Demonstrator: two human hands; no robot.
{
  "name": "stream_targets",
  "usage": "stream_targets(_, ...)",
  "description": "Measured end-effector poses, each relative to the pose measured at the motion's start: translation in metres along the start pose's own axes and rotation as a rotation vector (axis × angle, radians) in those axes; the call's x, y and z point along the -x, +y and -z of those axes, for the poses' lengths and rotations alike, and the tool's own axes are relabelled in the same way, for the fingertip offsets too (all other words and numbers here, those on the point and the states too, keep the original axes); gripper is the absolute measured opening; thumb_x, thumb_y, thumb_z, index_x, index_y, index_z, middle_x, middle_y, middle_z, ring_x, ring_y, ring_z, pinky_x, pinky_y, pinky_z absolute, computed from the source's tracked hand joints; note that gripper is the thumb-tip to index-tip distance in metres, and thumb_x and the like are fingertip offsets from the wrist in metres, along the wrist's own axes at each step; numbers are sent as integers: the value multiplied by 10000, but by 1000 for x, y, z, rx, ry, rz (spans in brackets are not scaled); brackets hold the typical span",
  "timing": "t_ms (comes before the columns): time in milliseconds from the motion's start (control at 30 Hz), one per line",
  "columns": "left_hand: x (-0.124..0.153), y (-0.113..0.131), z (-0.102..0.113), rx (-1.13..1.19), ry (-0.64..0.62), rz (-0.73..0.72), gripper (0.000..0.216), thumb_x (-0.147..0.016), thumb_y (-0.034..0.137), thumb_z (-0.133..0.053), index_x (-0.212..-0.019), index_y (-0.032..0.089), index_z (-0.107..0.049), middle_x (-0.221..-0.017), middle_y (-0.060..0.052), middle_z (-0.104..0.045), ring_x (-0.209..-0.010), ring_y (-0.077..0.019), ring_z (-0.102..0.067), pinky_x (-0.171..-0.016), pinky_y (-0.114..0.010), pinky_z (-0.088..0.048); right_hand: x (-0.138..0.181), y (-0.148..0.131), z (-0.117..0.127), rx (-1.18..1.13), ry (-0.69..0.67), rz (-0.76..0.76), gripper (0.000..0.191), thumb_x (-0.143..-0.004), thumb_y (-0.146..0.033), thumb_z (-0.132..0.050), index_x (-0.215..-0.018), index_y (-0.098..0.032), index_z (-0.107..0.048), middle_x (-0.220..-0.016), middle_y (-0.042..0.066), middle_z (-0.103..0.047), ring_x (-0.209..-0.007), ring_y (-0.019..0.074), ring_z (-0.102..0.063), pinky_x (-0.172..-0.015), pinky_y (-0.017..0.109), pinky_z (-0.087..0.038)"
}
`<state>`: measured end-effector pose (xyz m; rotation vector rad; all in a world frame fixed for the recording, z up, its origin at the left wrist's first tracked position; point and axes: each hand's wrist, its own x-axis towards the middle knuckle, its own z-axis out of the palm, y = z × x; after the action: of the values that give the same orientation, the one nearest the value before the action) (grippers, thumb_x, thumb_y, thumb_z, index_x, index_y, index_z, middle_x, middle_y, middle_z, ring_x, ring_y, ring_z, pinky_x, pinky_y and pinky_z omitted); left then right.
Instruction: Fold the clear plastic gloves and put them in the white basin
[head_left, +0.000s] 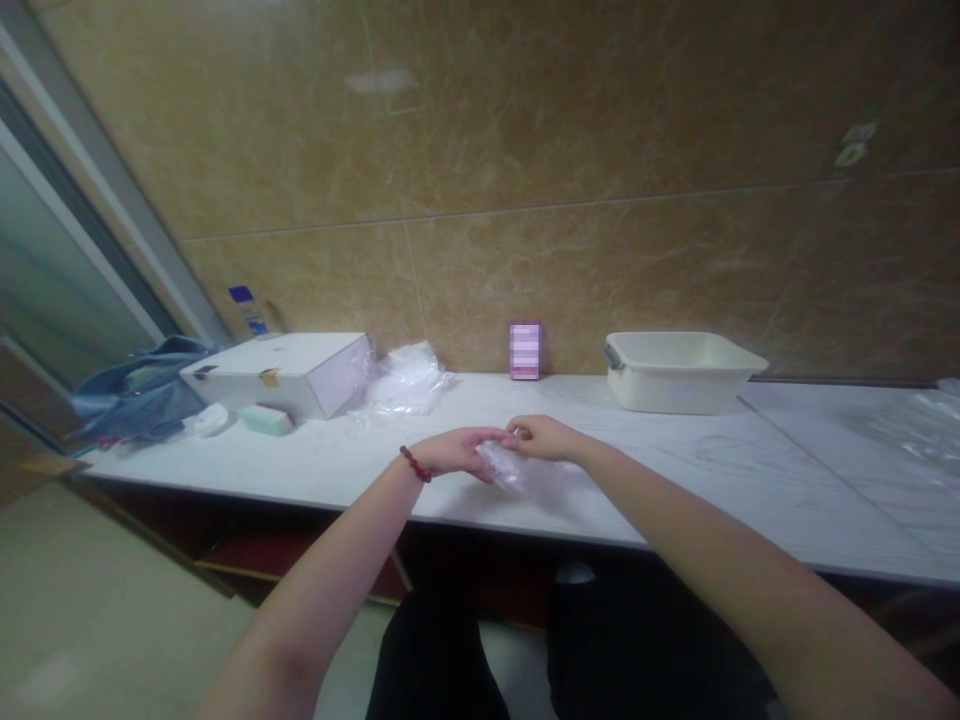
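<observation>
A crinkled clear plastic bag (506,468) is between my hands, just above the front part of the white countertop (360,462). My left hand (459,452) grips the bag's left side, with a red bead bracelet (415,464) on the wrist. From the right, my right hand (541,437) pinches the upper edge of the bag, its fingers curled near the left fingertips. Whether anything lies inside the bag cannot be made out.
A cream plastic basin (679,390) stands at the back right. A phone-like upright device (525,350) leans on the wall. To the left are clear plastic bags (411,378), a white box (281,365), a sponge (266,419) and blue fabric (142,392). More plastic (926,430) lies far right.
</observation>
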<state>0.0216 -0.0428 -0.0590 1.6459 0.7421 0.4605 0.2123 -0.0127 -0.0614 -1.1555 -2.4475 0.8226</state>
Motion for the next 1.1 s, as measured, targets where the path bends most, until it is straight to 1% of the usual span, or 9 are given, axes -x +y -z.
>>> stream_targets(200, 7, 19, 6, 85, -83, -1, 595, -584, 112, -622, -1140, 205, -434, -980, -70, -523, -760, -130, -525, -718, -310, -428, 16, -3, 5, -171, -120, -77, 306, -638, -436, -538, -686, -134, -559, -425, -36, -471, -345, 50, -395, -343, 157, -279)
stream_targets(400, 12, 22, 13, 177, -67, 34, 618, -568, 115, -644, -1141, 205, -433, -973, -74, -519, -787, -140, -523, -728, -317, -422, 37, 5, 11, -329, -111, -140, 306, -703, -415, -473, -748, -129, -572, -545, 10, -579, -337, 39, -421, -357, 159, -322)
stream_targets(500, 18, 28, 13, 153, -43, 51, 615, -556, 104, -649, -1130, 199, -449, -970, -77, -526, -763, -135, -527, -706, -302, -427, 48, 14, 21, -466, -267, -144, 330, -708, -408, -468, -826, -124, -588, -615, 44, -611, -492, 89, -538, -471, 192, -407)
stream_targets(600, 23, 39, 13, 132, -29, 92, 597, -542, 91, -649, -1105, 194, -479, -913, -71, -555, -732, -143, -542, -672, -300, -438, 55, 18, 38, -463, -432, -210, 263, -614, -334, -586, -774, -129, -628, -645, 55, -623, -571, 122, -567, -526, 218, -425)
stream_targets(667, 24, 47, 10, 108, -38, 123, 596, -525, 77, -653, -1089, 191, -497, -871, -64, -573, -727, -158, -555, -658, -298, -443, 55, 14, 46, -393, -339, -177, 228, -552, -280, -639, -738, -148, -644, -676, 40, -627, -610, 123, -567, -568, 213, -423)
stream_targets(767, 21, 58, 3, 53, -125, 178, 594, -531, 79, -649, -1089, 215, -497, -872, -49, -585, -734, -166, -567, -652, -281, -447, 49, 0, 46, -329, -105, -34, 282, -578, -306, -622, -838, -197, -633, -798, 15, -624, -718, 123, -550, -627, 194, -407)
stream_targets(867, 13, 66, -6, 11, -209, 215, 576, -535, 98, -651, -1074, 242, -506, -927, -38, -579, -726, -158, -570, -641, -264, -451, 43, -17, 37, -266, -162, -5, 364, -597, -378, -593, -912, -197, -603, -727, 5, -616, -606, 98, -523, -520, 174, -384)
stream_targets(933, 10, 70, -9, 4, -218, 211, 571, -512, 100, -664, -1050, 232, -525, -959, -46, -570, -710, -157, -568, -623, -264, -456, 42, -24, 32, -182, -226, -17, 349, -576, -411, -600, -824, -166, -621, -602, -5, -586, -483, 72, -469, -431, 162, -338)
stream_targets(1100, 12, 66, -5, 64, -53, 80, 643, -550, 131, -659, -1139, 241, -426, -932, -62, -564, -683, -131, -560, -638, -290, -452, 44, -21, 26, -193, -150, -77, 288, -605, -416, -579, -686, -141, -601, -580, 18, -579, -454, 70, -461, -386, 162, -314)
